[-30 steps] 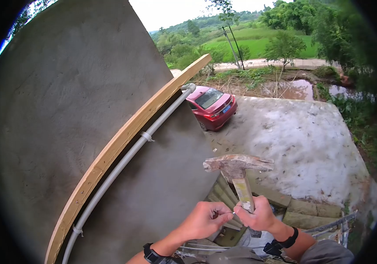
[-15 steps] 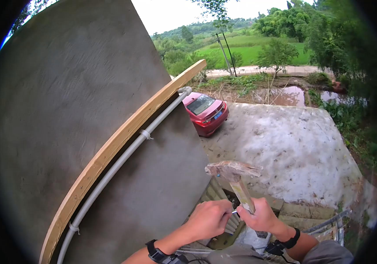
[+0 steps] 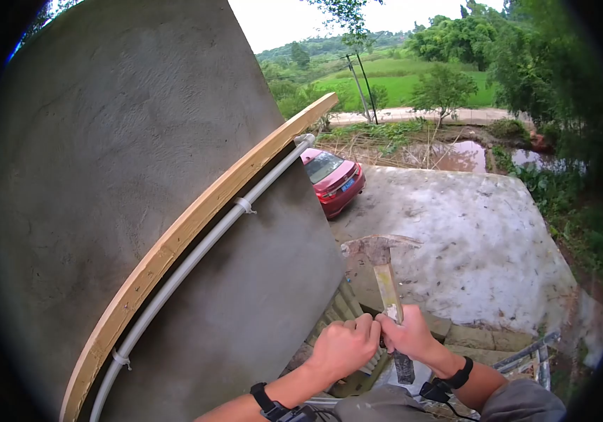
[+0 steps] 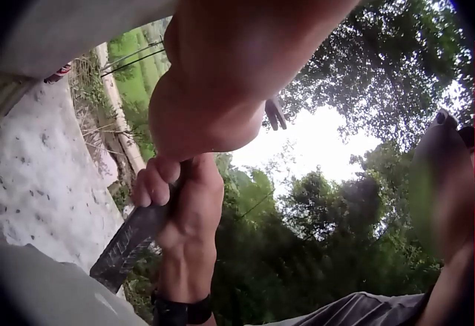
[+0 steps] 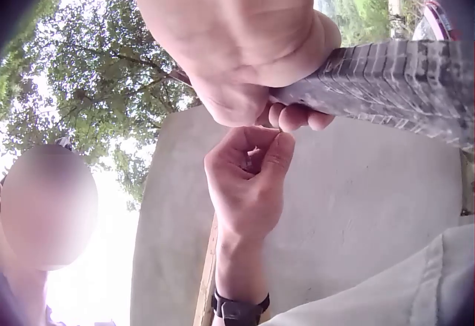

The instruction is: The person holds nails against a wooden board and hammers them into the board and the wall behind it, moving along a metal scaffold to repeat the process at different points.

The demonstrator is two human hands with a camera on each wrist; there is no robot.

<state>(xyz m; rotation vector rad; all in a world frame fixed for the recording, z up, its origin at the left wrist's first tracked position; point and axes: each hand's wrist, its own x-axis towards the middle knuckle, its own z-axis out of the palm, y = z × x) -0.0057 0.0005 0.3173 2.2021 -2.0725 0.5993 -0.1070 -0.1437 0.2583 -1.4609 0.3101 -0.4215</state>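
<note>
My right hand (image 3: 408, 333) grips the worn wooden handle of a claw hammer (image 3: 387, 281), its rusty head raised and its dark grip end below the fist. Against the right fingers, my left hand (image 3: 345, 346) has its fingers curled and its thumb and forefinger drawn together. A small whitish piece (image 5: 249, 164) shows inside the curled left fingers in the right wrist view; most of it is hidden. The hammer's ridged black grip (image 4: 126, 248) shows beneath the right fist in the left wrist view.
A long wooden batten (image 3: 168, 253) and a white pipe (image 3: 199, 252) with clips run along the grey plastered wall (image 3: 132, 119) at left. Far below are a concrete yard (image 3: 449, 232), a red car (image 3: 333, 184) and a ridged sheet (image 3: 340, 309). A metal frame (image 3: 542, 359) stands at lower right.
The white piece seen between my fingertips half a second ago is now covered by the fingers in the head view. My hands have come closer together, and the hammer stands more upright.
</note>
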